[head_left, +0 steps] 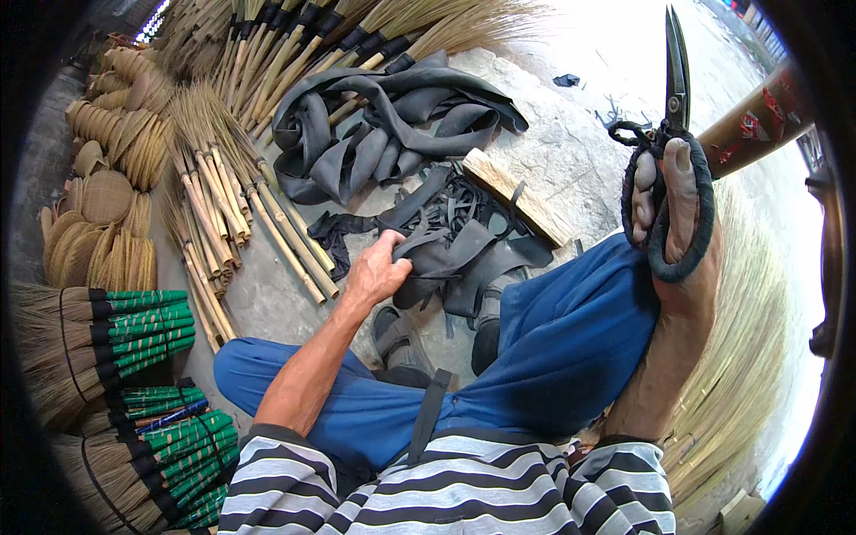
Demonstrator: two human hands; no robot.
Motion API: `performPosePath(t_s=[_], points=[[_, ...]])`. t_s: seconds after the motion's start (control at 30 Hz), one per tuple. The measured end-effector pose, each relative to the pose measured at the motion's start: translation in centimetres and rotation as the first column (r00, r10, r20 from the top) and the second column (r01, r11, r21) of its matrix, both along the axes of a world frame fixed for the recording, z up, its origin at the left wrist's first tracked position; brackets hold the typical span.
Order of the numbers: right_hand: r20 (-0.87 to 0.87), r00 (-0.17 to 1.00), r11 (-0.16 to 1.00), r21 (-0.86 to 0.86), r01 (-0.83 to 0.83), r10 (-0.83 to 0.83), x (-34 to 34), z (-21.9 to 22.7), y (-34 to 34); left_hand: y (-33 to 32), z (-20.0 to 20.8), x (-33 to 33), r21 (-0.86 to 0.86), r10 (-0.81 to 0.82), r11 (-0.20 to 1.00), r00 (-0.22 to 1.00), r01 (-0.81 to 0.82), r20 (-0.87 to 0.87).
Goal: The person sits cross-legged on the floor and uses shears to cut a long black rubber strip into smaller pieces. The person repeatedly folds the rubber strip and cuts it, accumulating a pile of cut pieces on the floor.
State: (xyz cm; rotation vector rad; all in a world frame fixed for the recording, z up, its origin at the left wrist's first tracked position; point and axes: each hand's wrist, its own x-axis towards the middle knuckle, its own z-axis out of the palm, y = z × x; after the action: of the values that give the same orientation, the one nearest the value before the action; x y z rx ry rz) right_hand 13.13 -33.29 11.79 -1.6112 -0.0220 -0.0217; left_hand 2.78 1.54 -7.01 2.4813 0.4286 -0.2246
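My left hand (379, 267) is closed on the edge of a black rubber strip (437, 252), fingers curled over it. Under and around that strip lies a pile of narrow black rubber cuttings (459, 201) on the ground between my feet. Raised at the right, my right hand (682, 192) grips a pair of scissors (678, 85), with thumb and fingers through the black-wrapped handle loops. The blades point up and look closed, touching no rubber. Beyond my left hand sits a heap of wide black rubber bands (392, 125).
A wooden block (517, 196) lies beside the cuttings. Straw brooms with bamboo handles (276, 223) spread to the left and back. Bundled green-handled brooms (147, 334) and woven baskets (107, 196) are farther left. A brown post (758, 120) and loose straw (740, 357) stand at the right.
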Motion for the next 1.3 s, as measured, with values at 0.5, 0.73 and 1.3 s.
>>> performPosePath(t_s=[0.5, 0.73, 1.3], points=[[-0.034, 0.998, 0.998, 0.039, 0.051, -0.050, 0.8, -1.1, 0.2, 0.5, -4.7, 1.2, 0.067, -0.253, 0.964, 0.967, 0.255, -0.040], [0.001, 0.996, 0.995, -0.030, 0.092, -0.092, 1.3, -1.6, -0.8, -8.4, -10.4, 0.7, -0.129, -0.390, 0.917, 0.918, 0.378, -0.079], [-0.041, 0.977, 0.972, -0.120, 0.201, -0.207, 1.4, -2.5, -3.8, -7.1, -14.8, 1.3, 0.038, 0.194, 0.977, 0.941, -0.212, 0.276]])
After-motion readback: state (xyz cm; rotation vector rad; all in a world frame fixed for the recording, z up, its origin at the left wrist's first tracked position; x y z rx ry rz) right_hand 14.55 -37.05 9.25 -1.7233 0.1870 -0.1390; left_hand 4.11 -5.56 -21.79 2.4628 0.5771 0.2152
